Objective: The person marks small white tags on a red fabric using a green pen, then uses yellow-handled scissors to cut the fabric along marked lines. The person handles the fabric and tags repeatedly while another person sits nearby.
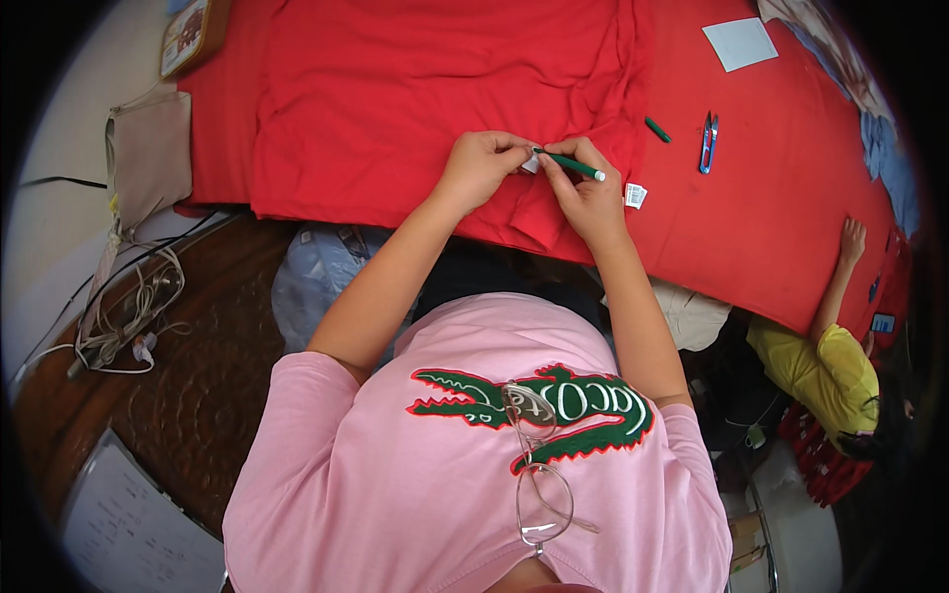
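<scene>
My left hand [481,170] pinches a small white label [532,164] attached to a red garment [415,89], which lies spread on the red-covered table. In my right hand [590,195] is a green marker [576,166] with a white end, its tip at the label. The right fingers also rest close by the label's edge. To the right of that hand, a white tag [635,196] with a barcode sticks out from the garment's edge. A loose green marker cap [657,129] lies farther right, beside blue thread snips [709,143].
A white sheet [741,44] lies at the far right of the red tablecloth [741,217]. A beige pouch [150,153] and tangled cables [148,296] are at left. Another person in a yellow shirt [825,381] sits at right, one arm on the table.
</scene>
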Action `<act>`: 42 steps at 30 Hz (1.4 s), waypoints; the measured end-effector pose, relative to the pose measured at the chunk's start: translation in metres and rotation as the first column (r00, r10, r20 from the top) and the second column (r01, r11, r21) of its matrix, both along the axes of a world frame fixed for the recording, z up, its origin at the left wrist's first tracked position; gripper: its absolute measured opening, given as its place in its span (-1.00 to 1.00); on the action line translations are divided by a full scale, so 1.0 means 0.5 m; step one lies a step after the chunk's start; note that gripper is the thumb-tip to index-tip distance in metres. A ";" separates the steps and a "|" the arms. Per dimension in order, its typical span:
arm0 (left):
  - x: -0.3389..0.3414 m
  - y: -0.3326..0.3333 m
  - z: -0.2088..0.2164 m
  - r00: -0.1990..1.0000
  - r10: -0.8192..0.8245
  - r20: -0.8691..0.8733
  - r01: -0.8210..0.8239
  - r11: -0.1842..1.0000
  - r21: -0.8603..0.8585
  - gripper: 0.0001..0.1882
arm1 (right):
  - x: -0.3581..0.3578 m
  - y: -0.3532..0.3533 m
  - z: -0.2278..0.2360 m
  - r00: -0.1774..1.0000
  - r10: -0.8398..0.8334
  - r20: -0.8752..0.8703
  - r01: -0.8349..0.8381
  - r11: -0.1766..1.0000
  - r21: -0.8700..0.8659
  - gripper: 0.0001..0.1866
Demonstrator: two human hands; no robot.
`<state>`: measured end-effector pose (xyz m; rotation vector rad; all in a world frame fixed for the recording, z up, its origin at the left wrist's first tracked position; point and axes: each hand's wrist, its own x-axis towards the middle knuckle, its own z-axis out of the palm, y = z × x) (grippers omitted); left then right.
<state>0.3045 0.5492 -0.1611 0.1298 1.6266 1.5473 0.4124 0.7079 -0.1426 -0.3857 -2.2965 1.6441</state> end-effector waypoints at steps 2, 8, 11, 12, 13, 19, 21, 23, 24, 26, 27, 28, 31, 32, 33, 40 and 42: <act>0.001 -0.001 -0.003 1.000 -0.002 0.000 0.002 1.000 -0.001 -0.74 | 0.002 0.000 -0.001 1.000 0.014 0.016 -0.014 1.000 0.011 -0.89; 0.002 0.007 0.025 0.998 -0.027 -0.061 0.022 0.996 -0.081 -0.74 | 0.064 0.058 0.038 0.943 -0.327 -0.061 0.228 0.770 -0.596 -0.92; 0.003 0.008 0.019 0.996 -0.053 -0.077 0.048 0.997 -0.068 -0.73 | 0.129 0.127 0.070 0.910 -0.414 0.030 0.384 0.812 -0.440 -0.89; 0.003 0.009 0.020 0.997 -0.038 -0.064 0.036 0.998 -0.045 -0.72 | 0.148 0.137 0.070 0.917 -0.393 0.069 0.394 0.863 -0.318 -0.88; 0.006 0.012 0.021 0.998 -0.023 -0.051 0.022 1.000 -0.022 -0.71 | 0.171 0.144 0.061 0.920 -0.376 0.113 0.391 0.900 -0.191 -0.87; 0.053 0.044 0.069 0.737 -0.189 -0.649 0.036 0.970 -0.241 -0.50 | 0.196 0.105 0.029 0.984 -0.161 0.082 0.119 0.919 0.377 -0.65; 0.098 0.056 0.110 0.267 -0.337 -0.903 0.066 0.941 -0.332 -0.45 | 0.182 0.094 0.014 0.987 -0.148 0.065 0.108 0.905 0.412 -0.69; 0.169 0.069 0.107 0.282 -0.422 -0.861 0.317 0.889 -0.331 -0.48 | 0.178 0.089 0.005 0.985 -0.160 0.066 0.122 0.913 0.390 -0.72; 0.198 0.071 0.094 0.243 -0.450 -0.859 0.375 0.861 -0.345 -0.52 | 0.185 0.092 -0.003 0.982 -0.176 0.075 0.135 0.914 0.382 -0.73; 0.204 0.065 0.051 0.216 -0.485 -0.847 0.384 0.840 -0.383 -0.55 | 0.200 0.101 -0.016 0.975 -0.202 0.091 0.156 0.918 0.366 -0.74; 0.198 0.070 0.056 0.201 -0.500 -0.842 0.389 0.830 -0.399 -0.57 | 0.203 0.102 -0.012 0.965 -0.244 0.096 0.224 0.958 0.180 -0.75; 0.189 0.067 0.063 0.401 -0.475 -0.783 0.408 0.858 -0.312 -0.61 | 0.209 0.101 -0.007 0.953 -0.281 0.109 0.284 0.959 -0.011 -0.75; 0.146 0.028 0.083 0.792 -0.241 -0.561 0.273 0.962 -0.028 -0.75 | 0.200 0.095 0.032 0.949 -0.300 0.095 0.310 0.841 -0.443 -0.74; 0.139 0.008 0.074 0.847 -0.191 -0.495 0.216 0.976 -0.008 -0.77 | 0.192 0.093 0.043 0.953 -0.292 0.078 0.285 0.782 -0.554 -0.73; 0.128 -0.019 0.063 0.892 -0.141 -0.430 0.159 0.987 0.006 -0.78 | 0.180 0.087 0.047 0.961 -0.275 0.037 0.245 0.778 -0.579 -0.70; 0.092 -0.131 -0.010 0.970 -0.065 -0.234 0.042 0.994 -0.103 -0.76 | 0.040 -0.010 0.045 0.995 -0.073 -0.062 0.032 0.862 -0.505 -0.77; 0.088 -0.121 -0.026 0.948 0.008 -0.317 -0.024 0.999 -0.044 -0.71 | 0.003 -0.024 0.029 0.996 -0.050 -0.073 -0.003 0.805 -0.594 -0.69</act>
